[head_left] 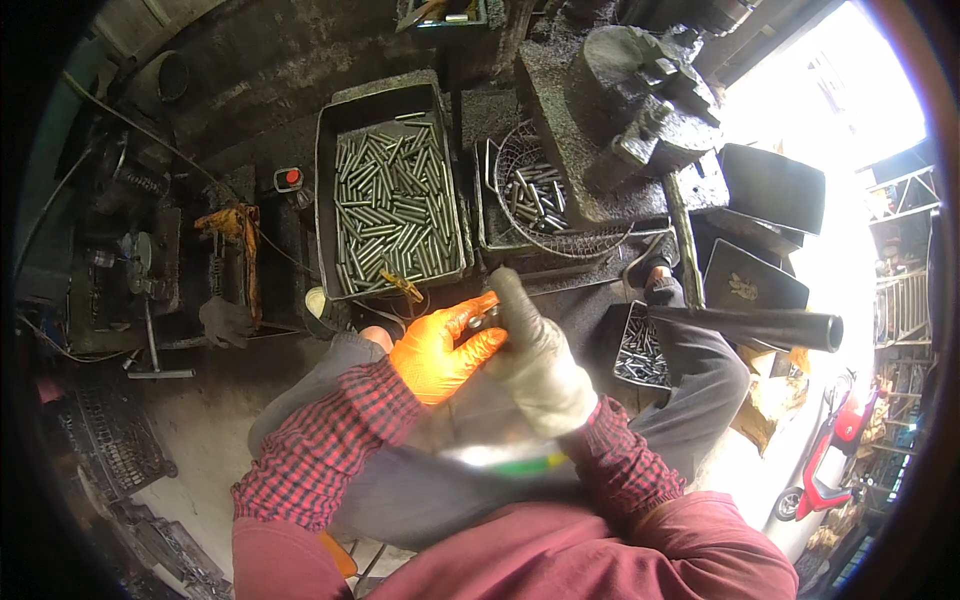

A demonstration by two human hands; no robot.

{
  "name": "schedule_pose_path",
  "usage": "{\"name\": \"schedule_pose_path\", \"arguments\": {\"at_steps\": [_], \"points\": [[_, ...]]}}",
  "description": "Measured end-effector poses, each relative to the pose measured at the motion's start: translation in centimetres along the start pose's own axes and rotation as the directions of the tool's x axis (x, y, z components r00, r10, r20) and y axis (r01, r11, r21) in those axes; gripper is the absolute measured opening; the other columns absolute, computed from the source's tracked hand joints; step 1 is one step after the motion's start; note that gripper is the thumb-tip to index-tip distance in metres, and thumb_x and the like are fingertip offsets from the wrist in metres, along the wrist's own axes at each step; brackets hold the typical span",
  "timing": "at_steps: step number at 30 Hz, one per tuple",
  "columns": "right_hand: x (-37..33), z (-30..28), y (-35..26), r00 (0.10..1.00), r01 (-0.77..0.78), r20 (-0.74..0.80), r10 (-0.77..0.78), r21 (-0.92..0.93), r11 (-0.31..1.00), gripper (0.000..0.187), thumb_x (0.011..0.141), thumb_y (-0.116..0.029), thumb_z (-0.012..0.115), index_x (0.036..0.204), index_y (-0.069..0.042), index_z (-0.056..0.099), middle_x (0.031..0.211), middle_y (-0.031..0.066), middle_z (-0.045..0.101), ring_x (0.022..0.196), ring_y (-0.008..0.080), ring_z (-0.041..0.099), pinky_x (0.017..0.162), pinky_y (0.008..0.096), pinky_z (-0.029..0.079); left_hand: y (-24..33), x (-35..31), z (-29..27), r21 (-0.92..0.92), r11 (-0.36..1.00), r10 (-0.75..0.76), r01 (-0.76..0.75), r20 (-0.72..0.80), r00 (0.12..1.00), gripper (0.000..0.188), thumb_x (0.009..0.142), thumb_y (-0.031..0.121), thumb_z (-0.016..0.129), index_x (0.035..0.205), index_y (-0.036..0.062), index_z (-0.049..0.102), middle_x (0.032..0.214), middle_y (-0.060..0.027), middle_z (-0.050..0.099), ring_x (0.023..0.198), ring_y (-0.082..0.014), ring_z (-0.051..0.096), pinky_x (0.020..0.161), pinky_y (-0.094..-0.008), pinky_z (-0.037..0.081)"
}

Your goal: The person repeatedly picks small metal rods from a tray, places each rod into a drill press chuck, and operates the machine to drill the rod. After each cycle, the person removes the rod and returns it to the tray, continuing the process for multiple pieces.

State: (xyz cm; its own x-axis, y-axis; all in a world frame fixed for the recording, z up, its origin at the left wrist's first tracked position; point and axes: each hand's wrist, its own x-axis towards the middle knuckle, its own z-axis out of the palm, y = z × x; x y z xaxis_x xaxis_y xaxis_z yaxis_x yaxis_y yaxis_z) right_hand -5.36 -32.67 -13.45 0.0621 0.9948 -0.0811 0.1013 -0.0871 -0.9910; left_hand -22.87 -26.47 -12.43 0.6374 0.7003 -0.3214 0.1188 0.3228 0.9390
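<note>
My left hand [437, 352], in an orange glove, is closed with thumb and fingers around a few short metal pins [478, 322], whose round ends show. Close against it is my right hand [540, 365], in a pale work glove with a darkened fingertip area. Motion smears this hand, and whether its fingers grip any of the pins is hidden. Beyond both hands stands a deep metal tray [467, 262] heaped with steel pins [395, 215]. To its right, a round wire basket [520, 150] holds more pins.
A heavy dark machine [640, 110] with a long bar [685, 240] stands at far right. A metal pipe [780, 326] juts out above my right knee. Beside that leg is a small bin of pins [643, 345]. A red-topped switch [289, 178] sits left of the tray.
</note>
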Motion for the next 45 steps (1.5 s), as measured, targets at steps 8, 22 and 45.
{"name": "schedule_pose_path", "arguments": {"at_steps": [8,22,45], "points": [[-2.8,-0.6,-1.1,0.966,-0.257,0.069,0.249,0.174,0.951,0.084,0.086,0.009,0.070,0.164,-0.009,0.042,0.135,0.0192,0.069,0.119,0.0254,0.069,0.104,0.0326,0.052,-1.9,0.3,1.6,-0.250,0.968,-0.006,0.018,0.048,0.999,0.035,0.104,0.011,0.072,0.138,-0.0005,0.068,0.103,-0.0017,0.075,0.090,-0.0074,0.066,0.083,-0.0246,0.055],[-1.6,1.1,-3.2,0.993,-0.099,-0.023,0.114,0.347,0.933,0.083,0.094,0.007,0.069,0.166,0.001,0.027,0.148,0.0203,0.060,0.130,0.0250,0.062,0.111,0.0363,0.052,1.2,-0.8,-0.2,0.749,0.507,0.669,-0.427,-0.030,0.743,0.035,0.093,0.007,0.083,0.127,0.0033,0.076,0.117,-0.0134,0.079,0.102,-0.0175,0.077,0.087,-0.0305,0.062],[-1.5,-1.1,-0.6,0.952,-0.306,0.080,0.296,0.267,0.914,0.088,0.087,0.000,0.081,0.163,0.001,0.037,0.133,0.0149,0.061,0.119,0.0203,0.062,0.102,0.0345,0.056,0.7,1.7,-4.4,-0.672,0.725,-0.215,-0.152,-0.431,0.876,0.022,0.104,0.022,0.073,0.101,0.0008,0.071,0.089,-0.0099,0.075,0.078,-0.0209,0.075,0.065,-0.0308,0.066]]}}
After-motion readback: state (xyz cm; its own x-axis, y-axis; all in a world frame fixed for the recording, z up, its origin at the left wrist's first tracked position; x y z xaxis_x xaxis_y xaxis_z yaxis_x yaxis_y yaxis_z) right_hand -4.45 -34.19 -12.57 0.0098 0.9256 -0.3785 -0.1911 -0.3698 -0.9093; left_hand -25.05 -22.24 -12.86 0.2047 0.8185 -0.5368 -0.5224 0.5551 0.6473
